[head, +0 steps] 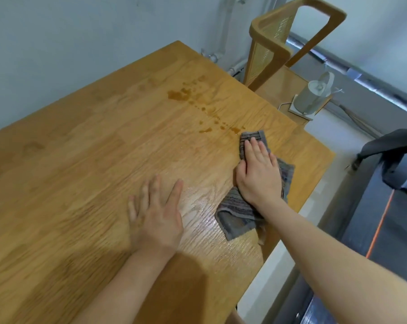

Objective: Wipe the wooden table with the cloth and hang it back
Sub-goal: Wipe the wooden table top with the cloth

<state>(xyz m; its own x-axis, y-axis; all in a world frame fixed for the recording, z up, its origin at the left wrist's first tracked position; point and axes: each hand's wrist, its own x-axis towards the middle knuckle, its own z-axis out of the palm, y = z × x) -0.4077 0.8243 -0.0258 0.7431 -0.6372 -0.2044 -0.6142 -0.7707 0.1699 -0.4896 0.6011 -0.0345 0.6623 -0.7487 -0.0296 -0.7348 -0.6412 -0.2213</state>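
Observation:
The wooden table (85,160) fills most of the view. A grey striped cloth (235,218) lies flat on it near the right edge. My right hand (258,174) presses palm-down on the cloth, fingers together and pointing away from me. My left hand (154,213) rests flat on the bare wood to the left of the cloth, fingers spread, holding nothing. A trail of brown liquid drops and a small puddle (179,94) runs from the far middle of the table down to the cloth's far edge. A wet sheen (197,206) shows between my hands.
A wooden chair with a cane back (275,43) stands at the table's far right corner. A white kettle (312,97) sits on a low surface beside it. A dark treadmill-like frame (389,160) stands to the right. A pale wall borders the table's left side.

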